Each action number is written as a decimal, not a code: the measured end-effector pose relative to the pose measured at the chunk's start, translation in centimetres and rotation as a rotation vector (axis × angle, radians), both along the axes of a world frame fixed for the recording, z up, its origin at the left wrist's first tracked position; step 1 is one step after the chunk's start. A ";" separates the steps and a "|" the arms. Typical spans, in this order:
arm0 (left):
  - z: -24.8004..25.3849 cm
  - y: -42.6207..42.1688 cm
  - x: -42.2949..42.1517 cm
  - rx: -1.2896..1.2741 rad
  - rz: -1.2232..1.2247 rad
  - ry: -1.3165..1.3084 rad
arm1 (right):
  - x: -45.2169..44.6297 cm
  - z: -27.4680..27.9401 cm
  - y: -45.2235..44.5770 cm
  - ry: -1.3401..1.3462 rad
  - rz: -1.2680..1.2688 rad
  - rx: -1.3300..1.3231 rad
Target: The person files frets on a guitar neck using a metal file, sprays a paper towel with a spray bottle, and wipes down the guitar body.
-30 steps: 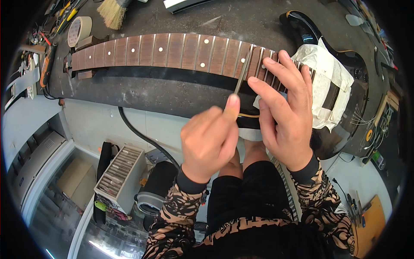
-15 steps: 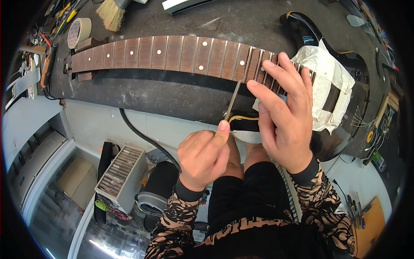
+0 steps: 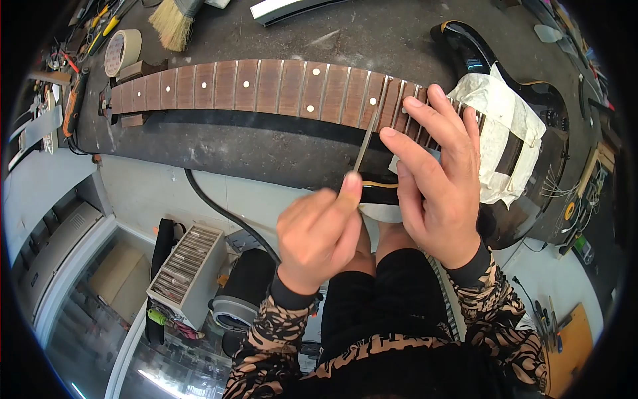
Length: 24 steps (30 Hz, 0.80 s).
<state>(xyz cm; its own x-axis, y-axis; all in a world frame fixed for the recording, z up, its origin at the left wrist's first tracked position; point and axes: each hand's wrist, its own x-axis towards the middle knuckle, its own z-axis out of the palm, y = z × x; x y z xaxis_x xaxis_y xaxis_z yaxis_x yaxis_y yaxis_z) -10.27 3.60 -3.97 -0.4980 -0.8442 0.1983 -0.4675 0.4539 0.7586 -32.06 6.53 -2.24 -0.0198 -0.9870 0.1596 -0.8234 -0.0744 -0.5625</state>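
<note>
A black guitar (image 3: 465, 50) lies on the dark bench, its brown fretboard (image 3: 226, 84) stretching to the left, with metal frets and white dots. Pale masking tape (image 3: 492, 100) covers part of its body. My left hand (image 3: 319, 233) is closed round a thin metal file (image 3: 365, 143), thumb along it, and the file's tip lies over the fretboard near a fret. My right hand (image 3: 442, 179) has its fingers spread, fingertips resting on the fretboard's right part beside the file, holding nothing that I can make out.
A tape roll (image 3: 123, 53), a brush (image 3: 171, 25) and an orange-handled tool (image 3: 75, 103) lie on the bench's left side. Loose wires (image 3: 561, 183) are at the right. Below the bench stand a box of packets (image 3: 183, 269) and a black cylinder (image 3: 246, 286).
The file first slid back toward me, off the upper fretboard, then moved forward over it again with my left hand. My right hand has stayed nearly in place.
</note>
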 end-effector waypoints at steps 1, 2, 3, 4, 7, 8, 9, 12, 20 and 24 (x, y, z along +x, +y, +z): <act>0.3 -0.9 -0.4 0.002 -0.018 -0.037 | 0.0 0.1 0.0 0.008 -0.003 0.003; 0.4 -1.4 -0.8 0.018 -0.016 -0.036 | 0.1 0.1 0.0 0.016 -0.006 0.006; 0.6 -1.7 -1.3 0.035 -0.011 -0.037 | 0.1 0.2 -0.1 0.023 -0.007 0.010; 0.7 -1.9 -1.6 0.050 -0.006 -0.040 | 0.1 0.2 -0.1 0.020 -0.004 0.007; 0.1 0.8 0.3 0.012 0.021 0.008 | 0.1 0.0 0.0 0.010 -0.002 0.001; 0.5 1.4 0.9 0.058 0.017 0.001 | 0.1 0.0 0.0 0.008 -0.001 0.002; 0.5 1.1 0.7 0.045 0.015 -0.003 | 0.0 0.0 0.0 0.009 0.001 0.002; 0.5 -0.9 -0.8 0.024 0.019 0.003 | 0.1 0.1 -0.1 0.012 -0.008 0.005; 0.8 1.0 0.7 0.043 0.021 -0.010 | 0.1 0.2 -0.1 0.003 -0.007 0.016; 0.6 -2.2 -1.7 0.018 0.013 0.021 | 0.2 0.2 -0.1 0.011 -0.008 0.015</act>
<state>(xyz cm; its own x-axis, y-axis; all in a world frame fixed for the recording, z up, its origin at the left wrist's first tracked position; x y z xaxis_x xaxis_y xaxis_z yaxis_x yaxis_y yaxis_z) -11.97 1.45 -3.38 -0.4832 -0.8540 0.1928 -0.4572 0.4340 0.7763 -31.89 6.42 -2.02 -0.0263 -0.9890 0.1453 -0.8302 -0.0594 -0.5543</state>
